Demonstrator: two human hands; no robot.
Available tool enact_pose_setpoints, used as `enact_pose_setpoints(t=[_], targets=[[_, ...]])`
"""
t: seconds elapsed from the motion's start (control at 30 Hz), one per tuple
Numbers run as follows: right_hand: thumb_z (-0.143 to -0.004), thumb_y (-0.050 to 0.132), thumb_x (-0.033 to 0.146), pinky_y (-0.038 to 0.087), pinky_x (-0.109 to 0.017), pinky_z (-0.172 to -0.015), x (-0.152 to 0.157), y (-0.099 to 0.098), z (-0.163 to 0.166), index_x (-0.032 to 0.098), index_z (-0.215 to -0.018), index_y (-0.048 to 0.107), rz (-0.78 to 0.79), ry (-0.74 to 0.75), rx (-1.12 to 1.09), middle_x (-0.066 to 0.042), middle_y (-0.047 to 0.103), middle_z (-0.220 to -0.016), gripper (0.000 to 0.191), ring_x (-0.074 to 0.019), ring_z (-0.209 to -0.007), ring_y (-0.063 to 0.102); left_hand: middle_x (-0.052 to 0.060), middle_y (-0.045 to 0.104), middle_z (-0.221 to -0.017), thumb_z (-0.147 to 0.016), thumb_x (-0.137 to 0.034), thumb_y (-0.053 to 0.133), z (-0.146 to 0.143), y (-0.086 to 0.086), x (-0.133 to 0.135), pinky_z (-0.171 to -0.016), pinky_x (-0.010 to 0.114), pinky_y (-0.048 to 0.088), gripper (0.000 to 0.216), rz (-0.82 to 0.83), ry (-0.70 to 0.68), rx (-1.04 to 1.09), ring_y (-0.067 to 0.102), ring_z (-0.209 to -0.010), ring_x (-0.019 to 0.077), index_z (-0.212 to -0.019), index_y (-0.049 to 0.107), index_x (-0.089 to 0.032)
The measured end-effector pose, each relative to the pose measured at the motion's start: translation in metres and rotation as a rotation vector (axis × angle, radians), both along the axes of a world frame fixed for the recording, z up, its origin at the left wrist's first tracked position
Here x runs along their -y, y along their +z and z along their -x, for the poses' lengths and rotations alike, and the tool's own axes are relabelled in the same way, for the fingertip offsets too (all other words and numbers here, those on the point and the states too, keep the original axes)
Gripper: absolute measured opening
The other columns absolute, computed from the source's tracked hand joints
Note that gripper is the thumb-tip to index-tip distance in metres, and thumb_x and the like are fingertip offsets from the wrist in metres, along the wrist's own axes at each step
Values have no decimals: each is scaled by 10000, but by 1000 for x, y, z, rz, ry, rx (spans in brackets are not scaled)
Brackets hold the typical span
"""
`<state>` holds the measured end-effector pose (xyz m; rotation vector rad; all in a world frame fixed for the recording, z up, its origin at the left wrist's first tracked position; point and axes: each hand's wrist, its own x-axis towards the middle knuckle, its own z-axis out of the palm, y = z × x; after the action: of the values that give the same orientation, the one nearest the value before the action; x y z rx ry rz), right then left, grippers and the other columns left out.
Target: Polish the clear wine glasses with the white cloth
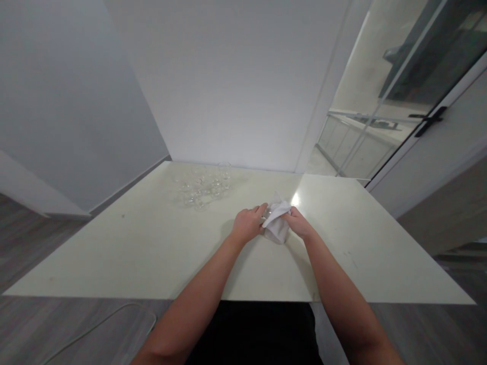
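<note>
My left hand [249, 222] is closed around a clear glass [264, 218], most of which is hidden by fingers and cloth. A white cloth [277, 230] drapes over the glass and hangs down toward the table. On the other side, my right hand [297, 221] pinches the cloth against the glass. Both hands are held above the white table [144, 253], near its middle. Farther back and to the left, several clear glasses [201, 190] stand close together; their outlines are faint.
A white wall [236, 91] rises behind the table's far edge. At the right is a glass partition and a door with a black handle [429, 120]. A pale cable [95, 327] lies on the floor at the front left.
</note>
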<state>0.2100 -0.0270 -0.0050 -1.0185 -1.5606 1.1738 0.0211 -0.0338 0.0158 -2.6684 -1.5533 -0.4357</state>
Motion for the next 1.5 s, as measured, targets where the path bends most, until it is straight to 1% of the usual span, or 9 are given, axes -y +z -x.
enact_pose_setpoints(t=[0.17, 0.4, 0.53, 0.7, 0.87, 1.07, 1.23, 1.37, 1.5], targets=[[-713, 654, 432, 465, -293, -783, 3, -1, 3, 159, -995, 656, 46, 14, -78, -45, 685, -931, 392, -184, -851, 604, 96, 625, -1130, -824, -392, 540, 1, -4, -1, -795, 341, 465, 521, -40, 37, 34, 634, -919, 253, -1298, 394, -229], [-768, 565, 477, 463, -272, -704, -2, -5, 8, 132, -874, 667, 34, -201, 109, -48, 678, -851, 375, -180, -788, 590, 88, 614, -1158, -794, -309, 562, 0, -4, -1, -816, 338, 456, 563, -17, 15, 17, 630, -932, 250, -1321, 376, -239], [-768, 552, 519, 461, -268, -682, -4, -9, 6, 144, -877, 659, 126, -320, 46, -50, 670, -836, 405, -182, -788, 589, 79, 615, -1157, -806, -368, 549, -4, -3, 2, -803, 332, 458, 529, 32, 9, 32, 633, -925, 251, -1303, 401, -259], [-728, 616, 516, 470, -279, -740, -1, -8, 7, 159, -921, 666, 137, -185, -83, -46, 686, -877, 408, -188, -834, 604, 85, 602, -1167, -806, -351, 556, -5, -1, 4, -816, 332, 454, 509, 53, 31, 26, 625, -951, 246, -1282, 397, -261], [-759, 603, 484, 466, -295, -786, 2, -4, 10, 161, -988, 657, 81, -33, -97, -50, 689, -923, 400, -185, -858, 612, 81, 612, -1141, -793, -337, 575, -2, -2, 0, -797, 333, 457, 532, 43, 67, 35, 629, -939, 245, -1277, 371, -254], [-807, 538, 429, 452, -317, -852, -5, -8, 12, 168, -1017, 652, -31, -137, -15, -53, 676, -992, 354, -196, -936, 599, 65, 629, -1116, -794, -317, 549, -2, -4, -3, -775, 325, 459, 544, 52, 109, 46, 635, -928, 243, -1298, 350, -270], [-789, 540, 406, 466, -319, -777, -8, -9, 5, 151, -894, 684, -70, -193, 207, -41, 685, -857, 310, -205, -845, 598, 68, 627, -1125, -802, -304, 530, -4, 0, 1, -796, 315, 456, 541, 121, 121, 25, 626, -962, 239, -1310, 345, -283], [-747, 597, 404, 468, -279, -681, -3, -5, 3, 141, -889, 679, 16, -84, 96, -33, 683, -807, 310, -181, -751, 598, 62, 628, -1119, -794, -298, 556, -4, 1, 2, -788, 299, 461, 562, 155, 91, 51, 626, -963, 229, -1309, 332, -280], [-720, 642, 406, 473, -288, -732, 1, -2, 7, 148, -944, 675, 36, -19, -61, -43, 691, -865, 343, -185, -801, 612, 78, 627, -1117, -831, -360, 529, -3, -2, 0, -783, 298, 461, 546, 148, 68, 60, 628, -957, 227, -1321, 309, -260]])
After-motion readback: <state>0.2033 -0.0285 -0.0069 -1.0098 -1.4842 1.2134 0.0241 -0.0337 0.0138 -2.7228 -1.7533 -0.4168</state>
